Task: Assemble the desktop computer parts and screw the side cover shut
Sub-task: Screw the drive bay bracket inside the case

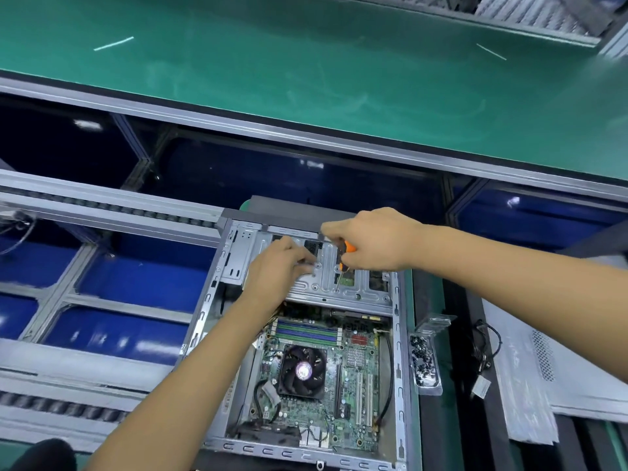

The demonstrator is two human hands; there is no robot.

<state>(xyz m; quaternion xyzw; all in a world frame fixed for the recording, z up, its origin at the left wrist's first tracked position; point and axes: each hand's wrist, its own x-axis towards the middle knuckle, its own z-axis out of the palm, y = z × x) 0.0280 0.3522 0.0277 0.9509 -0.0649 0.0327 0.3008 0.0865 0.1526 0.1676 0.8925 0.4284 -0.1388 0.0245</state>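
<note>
while case (307, 450) lies open, right hand (372, 241) grips screwdriver (343, 258), tip on drive bracket (339, 290); left hand (277, 270) fingers curled, pressing bracket; screw tray (424, 363) beside case.

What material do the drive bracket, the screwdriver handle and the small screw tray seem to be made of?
Drive bracket: likely bare sheet steel, dull grey, stamped holes. Screwdriver handle: probably plastic or rubber, orange and black. Screw tray: clear thin plastic, screws visible through it.

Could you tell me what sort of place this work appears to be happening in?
Probably an electronics assembly line or repair workshop: a long green conveyor belt runs behind the open computer case, aluminium roller rails frame the station, and a clear tray of screws sits beside the case.
</note>
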